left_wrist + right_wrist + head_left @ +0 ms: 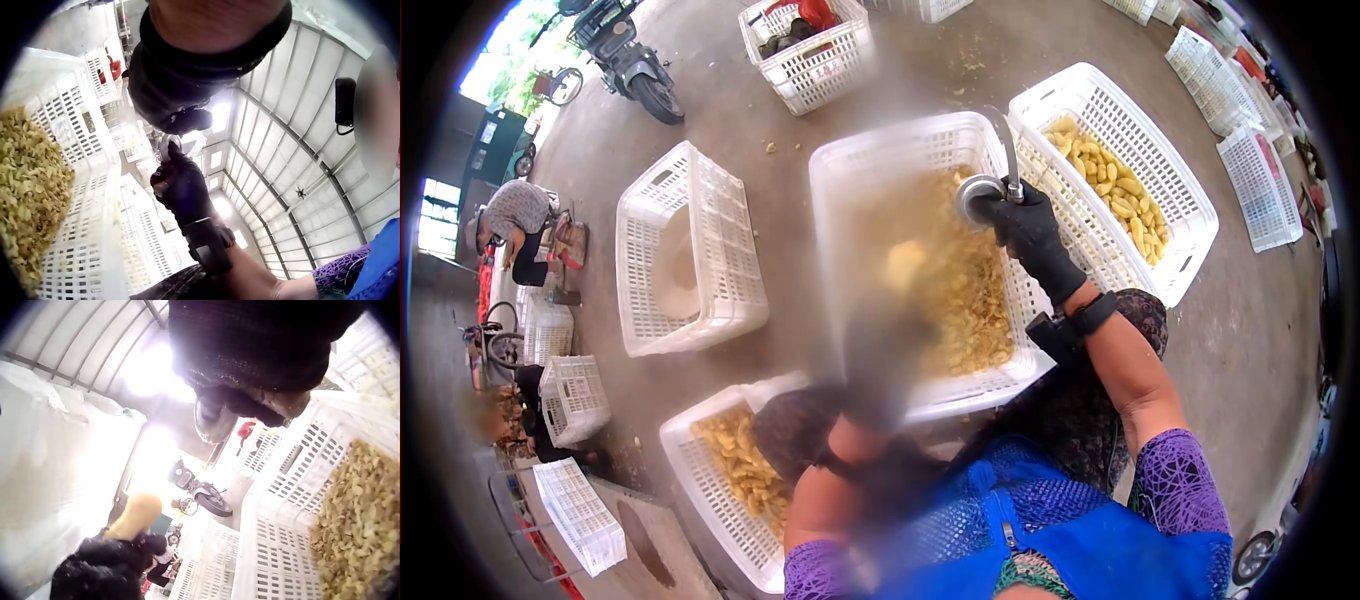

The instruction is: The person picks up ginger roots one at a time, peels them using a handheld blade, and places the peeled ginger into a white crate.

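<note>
My right hand [1032, 240], in a black glove, grips a round metal tool [980, 200] with a curved grey tube, above the right part of a white plastic crate [1028, 300]. Thin yellow-brown peelings [978, 325] fill much of that crate's floor. My left hand [885, 345], also gloved in black, is blurred in the head view over the crate's near left side. In the right wrist view this left hand [103, 569] holds a smooth yellow oblong fruit [139, 512], its end sticking up past the fingers. Parts of both hands' fingers are hidden.
At the right, a white crate [1140, 130] holds yellow oblong fruit [1115, 185]. Another crate [700, 500] with yellow pieces stands near my left knee. Further left is a crate [735, 250] with a pale round tub. Beyond are a motorcycle [625, 65] and a bent-over person [520, 220].
</note>
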### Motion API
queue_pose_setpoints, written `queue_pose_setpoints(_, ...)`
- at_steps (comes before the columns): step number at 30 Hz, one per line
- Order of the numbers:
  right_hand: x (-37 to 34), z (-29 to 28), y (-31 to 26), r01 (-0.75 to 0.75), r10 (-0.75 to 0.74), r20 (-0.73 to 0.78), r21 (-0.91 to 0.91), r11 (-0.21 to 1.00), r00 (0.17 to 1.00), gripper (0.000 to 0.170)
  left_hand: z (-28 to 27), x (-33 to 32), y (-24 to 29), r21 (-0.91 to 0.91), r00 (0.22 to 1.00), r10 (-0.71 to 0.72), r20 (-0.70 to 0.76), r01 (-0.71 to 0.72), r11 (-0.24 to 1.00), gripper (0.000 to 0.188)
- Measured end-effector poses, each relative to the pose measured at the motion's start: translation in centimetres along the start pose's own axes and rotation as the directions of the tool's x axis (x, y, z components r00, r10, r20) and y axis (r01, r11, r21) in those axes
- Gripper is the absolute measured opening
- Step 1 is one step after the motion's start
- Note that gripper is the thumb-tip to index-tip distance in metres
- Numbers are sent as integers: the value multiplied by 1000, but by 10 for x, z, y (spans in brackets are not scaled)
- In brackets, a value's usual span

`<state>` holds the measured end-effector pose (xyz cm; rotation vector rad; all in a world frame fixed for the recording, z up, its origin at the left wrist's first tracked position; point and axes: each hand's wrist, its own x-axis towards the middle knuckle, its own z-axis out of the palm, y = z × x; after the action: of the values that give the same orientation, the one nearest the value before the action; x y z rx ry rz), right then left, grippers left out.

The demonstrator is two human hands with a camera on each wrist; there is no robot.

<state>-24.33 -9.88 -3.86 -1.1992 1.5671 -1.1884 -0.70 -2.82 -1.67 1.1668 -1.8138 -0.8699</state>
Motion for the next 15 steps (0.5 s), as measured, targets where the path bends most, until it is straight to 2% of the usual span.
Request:
queue_pose_setpoints(1,-8,2,-13,3,-3,0,-5,1000,1000,14,4,-3,-5,-213,987,-155,-43,143,967,6)
queue_pose_setpoints(2,-16,4,-22,26,-31,69,65,998,997,15,3,-2,3,-224,986,-162,-48,148,963,6)
queue_pose_setpoints(4,-28,13,-26,9,-48,169,223,975,984,17,-5,2,23,124,998,-39,56,32,992,20)
queue_pose_setpoints(5,-33,15,-27,6,-44,166,224,975,985,17,-4,1,22,123,997,-40,62,32,992,20)
queue_pose_setpoints(7,-38,17,-31,-149,54,316,286,946,947,17,-3,0,20,-68,977,-151,148,162,984,22)
queue_pose_setpoints(8,-34,21,-27,377,-369,369,51,925,853,16,0,0,22,-66,978,-151,145,162,985,22)
queue_pose_setpoints(9,-36,25,-27,378,-370,368,52,924,853,16,4,0,24,-396,960,-234,152,276,876,23)
queue_pose_setpoints(10,-38,31,-29,523,-488,297,-44,851,820,14,8,1,25,-674,933,-306,189,350,650,24)
queue_pose_setpoints(11,-40,35,-28,641,-602,237,-152,752,762,13,12,2,17,-673,933,-304,191,350,651,24)
queue_pose_setpoints(12,-33,39,-12,599,-577,168,-140,789,799,12,17,1,1,-373,960,-265,90,280,885,27)
queue_pose_setpoints(13,-19,37,11,602,-580,171,-134,787,797,12,18,0,-7,-7,982,-190,7,190,982,30)
queue_pose_setpoints(14,-1,31,36,465,-465,-33,20,885,885,14,12,1,4,-2,982,-188,2,188,982,30)
queue_pose_setpoints(15,9,28,47,336,-293,-213,204,919,932,15,3,2,22,249,999,-25,-30,32,968,33)
